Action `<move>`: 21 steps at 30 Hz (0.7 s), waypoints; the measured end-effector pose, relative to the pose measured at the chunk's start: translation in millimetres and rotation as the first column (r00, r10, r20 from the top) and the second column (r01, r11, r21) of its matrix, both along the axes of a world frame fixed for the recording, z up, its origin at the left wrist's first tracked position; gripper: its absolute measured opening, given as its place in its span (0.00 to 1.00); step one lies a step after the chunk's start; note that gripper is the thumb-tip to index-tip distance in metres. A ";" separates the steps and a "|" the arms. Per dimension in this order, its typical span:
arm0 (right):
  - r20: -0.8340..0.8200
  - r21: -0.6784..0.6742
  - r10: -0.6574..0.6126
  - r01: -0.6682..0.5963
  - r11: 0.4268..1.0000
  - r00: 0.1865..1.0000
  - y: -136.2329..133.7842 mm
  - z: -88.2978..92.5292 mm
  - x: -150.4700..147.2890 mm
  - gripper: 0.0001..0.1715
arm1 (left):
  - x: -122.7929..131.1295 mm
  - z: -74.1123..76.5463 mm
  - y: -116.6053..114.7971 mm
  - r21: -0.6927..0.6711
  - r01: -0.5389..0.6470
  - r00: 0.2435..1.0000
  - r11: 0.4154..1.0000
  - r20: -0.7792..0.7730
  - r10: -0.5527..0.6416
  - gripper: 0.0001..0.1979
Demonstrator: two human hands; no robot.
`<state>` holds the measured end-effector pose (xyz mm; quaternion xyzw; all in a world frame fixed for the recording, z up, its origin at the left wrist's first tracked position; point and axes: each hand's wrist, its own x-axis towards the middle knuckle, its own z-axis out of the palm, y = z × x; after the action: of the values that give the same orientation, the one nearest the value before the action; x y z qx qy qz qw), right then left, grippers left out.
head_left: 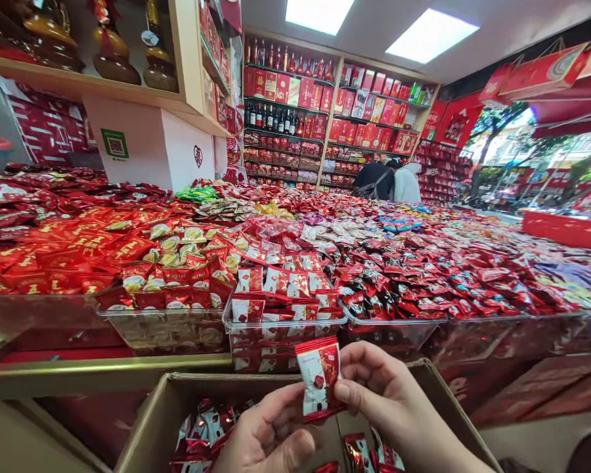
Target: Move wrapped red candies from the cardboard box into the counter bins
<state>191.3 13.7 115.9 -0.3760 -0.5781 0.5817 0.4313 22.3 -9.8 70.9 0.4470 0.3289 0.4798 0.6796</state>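
A small red and white candy packet (318, 376) is held upright between both my hands, just above an open cardboard box (152, 414). My left hand (270, 433) pinches its lower left side, fingers curled. My right hand (384, 401) pinches its right edge with thumb and fingers closed. Inside the box lie several more red and white packets (204, 427). Directly beyond the packet stands a clear plastic bin (280, 328) filled with the same kind of packets.
A long counter carries clear bins heaped with red wrapped sweets (423, 269). A brass rail (103, 371) runs along its front. Shelves of red boxes and bottles (295, 92) line the back wall. Two people (389, 180) stand at the far end.
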 end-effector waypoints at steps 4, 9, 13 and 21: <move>-0.050 -0.084 0.008 -0.012 0.996 0.999 -3.1 -15.8 -15.7 0.12 | -2.1 5.8 2.0 -0.006 -0.003 0.993 1.000 -0.119 0.003 0.16; -0.083 -0.092 -0.057 0.049 0.995 0.995 -7.5 -29.4 -19.3 0.11 | -3.7 5.2 5.0 -0.084 -0.029 0.980 0.996 -0.197 0.012 0.16; -0.116 -0.093 -0.125 0.114 0.989 0.985 -6.2 -31.1 -15.9 0.12 | -0.7 5.9 4.8 -0.070 0.007 0.968 0.998 -0.249 -0.024 0.13; -0.159 -0.178 -0.159 0.130 0.975 0.974 -1.5 -35.6 -13.4 0.13 | 3.4 3.6 0.8 -0.087 0.012 0.951 0.996 -0.306 -0.038 0.14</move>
<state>178.0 12.2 80.3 -0.4001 -0.4592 0.6252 0.4880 25.6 -9.0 74.5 0.4915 0.4447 0.3815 0.6443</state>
